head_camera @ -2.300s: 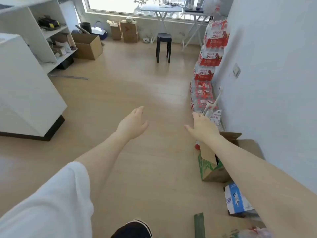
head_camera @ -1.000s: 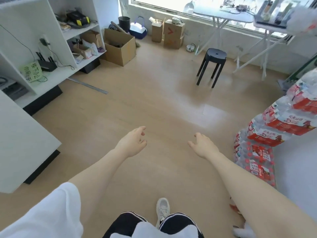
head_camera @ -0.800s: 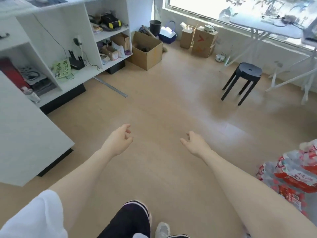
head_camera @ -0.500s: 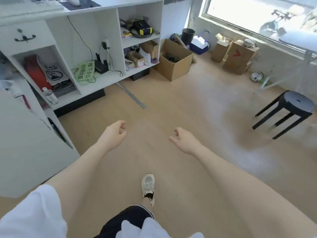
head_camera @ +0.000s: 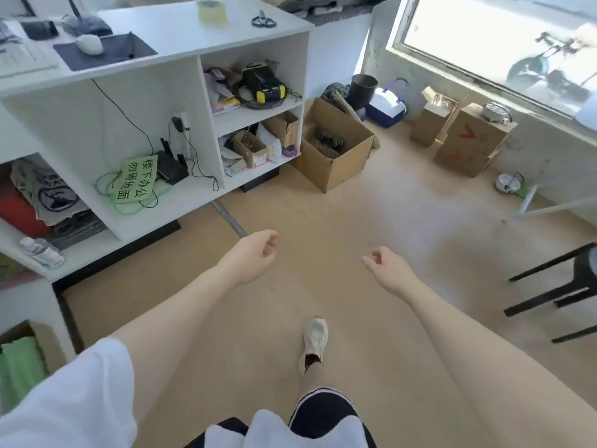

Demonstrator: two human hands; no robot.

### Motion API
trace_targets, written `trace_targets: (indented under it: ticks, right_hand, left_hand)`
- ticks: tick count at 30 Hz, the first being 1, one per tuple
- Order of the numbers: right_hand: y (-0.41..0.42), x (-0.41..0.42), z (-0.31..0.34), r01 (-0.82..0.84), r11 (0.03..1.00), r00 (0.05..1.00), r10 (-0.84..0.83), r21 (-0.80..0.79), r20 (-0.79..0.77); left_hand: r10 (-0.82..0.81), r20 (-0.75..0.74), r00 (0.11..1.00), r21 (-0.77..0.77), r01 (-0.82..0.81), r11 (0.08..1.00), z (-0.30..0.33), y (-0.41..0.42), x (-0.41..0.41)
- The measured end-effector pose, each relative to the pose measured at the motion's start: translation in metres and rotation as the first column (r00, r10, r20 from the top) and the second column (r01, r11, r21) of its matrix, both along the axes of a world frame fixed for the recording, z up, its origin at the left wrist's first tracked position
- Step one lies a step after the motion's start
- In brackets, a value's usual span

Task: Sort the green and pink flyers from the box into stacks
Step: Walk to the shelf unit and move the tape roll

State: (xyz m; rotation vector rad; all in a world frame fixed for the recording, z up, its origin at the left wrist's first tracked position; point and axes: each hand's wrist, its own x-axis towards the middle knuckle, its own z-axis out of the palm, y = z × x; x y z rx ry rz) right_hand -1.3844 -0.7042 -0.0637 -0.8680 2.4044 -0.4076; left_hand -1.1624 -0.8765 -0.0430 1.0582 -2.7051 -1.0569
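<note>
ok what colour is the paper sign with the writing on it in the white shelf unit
Light green with dark characters: the paper sign lies in the white shelf unit, seen in the head view.

A cardboard box (head_camera: 38, 337) sits at the lower left edge of the view, well to the left of the left hand (head_camera: 250, 255) and nearer the person. It is open at the top, and a green stack of flyers (head_camera: 19, 367) fills it. No pink ones show.
</note>
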Motion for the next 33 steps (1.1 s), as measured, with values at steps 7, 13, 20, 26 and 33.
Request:
trace_targets:
  ticks: [7,13,20,26,33]
  right_hand:
    - [-0.17,-0.155,-0.001,-0.101,0.995,0.995,0.101,0.015,0.003]
    - [-0.33,-0.208,0.024,-0.264,0.964,0.957,0.266,-0.032,0.117]
    - [-0.501,-0.22,0.034,-0.585,0.798,0.792,0.601,-0.145,0.111]
    - [-0.634,-0.277,0.034,-0.636,0.759,0.757,0.649,-0.136,0.078]
    - [-0.761,-0.375,0.079,-0.556,0.778,0.818,0.574,-0.292,-0.028]
  left_hand:
    - [0.125,-0.003,0.992,0.021,-0.125,0.992,-0.004,-0.141,-0.135]
    - [0.372,-0.031,0.928,0.007,-0.372,0.928,0.008,-0.26,-0.166]
    - [0.551,-0.115,0.826,-0.023,-0.557,0.83,0.011,-0.392,-0.202]
    - [0.516,-0.192,0.835,-0.021,-0.529,0.848,0.014,-0.52,-0.273]
    - [0.273,-0.235,0.933,-0.196,-0.32,0.927,0.069,-0.645,-0.377]
